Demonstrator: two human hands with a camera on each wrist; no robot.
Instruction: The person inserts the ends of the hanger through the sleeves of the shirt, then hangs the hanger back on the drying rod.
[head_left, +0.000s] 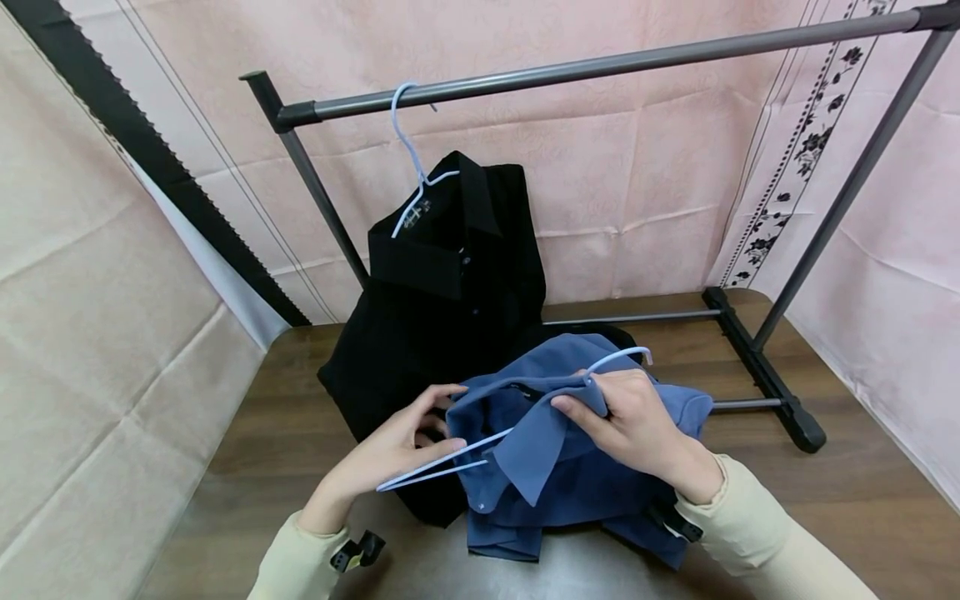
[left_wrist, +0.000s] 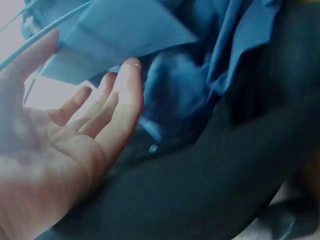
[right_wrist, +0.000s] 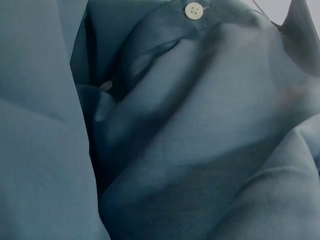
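Note:
A blue button-up shirt (head_left: 592, 500) is bunched over the table, its collar raised. My right hand (head_left: 637, 425) pinches that collar near the hook of a light-blue hanger (head_left: 624, 355). One end of the hanger sticks out of the neck opening toward the left. There my left hand (head_left: 393, 450) is beside the collar, fingers loosely bent and apart, thumb against the hanger. In the left wrist view, the left hand (left_wrist: 75, 150) has its palm showing and grips nothing. Blue cloth and a white button (right_wrist: 194, 10) fill the right wrist view, where the right hand cannot be made out.
Behind the blue shirt, a black shirt (head_left: 435, 333) hangs on another light-blue hanger (head_left: 408, 142) from the grey rail (head_left: 600, 70). The rack's black foot (head_left: 765, 375) stands on the wooden table (head_left: 825, 508) at right. Pink cloth (head_left: 615, 183) hangs behind.

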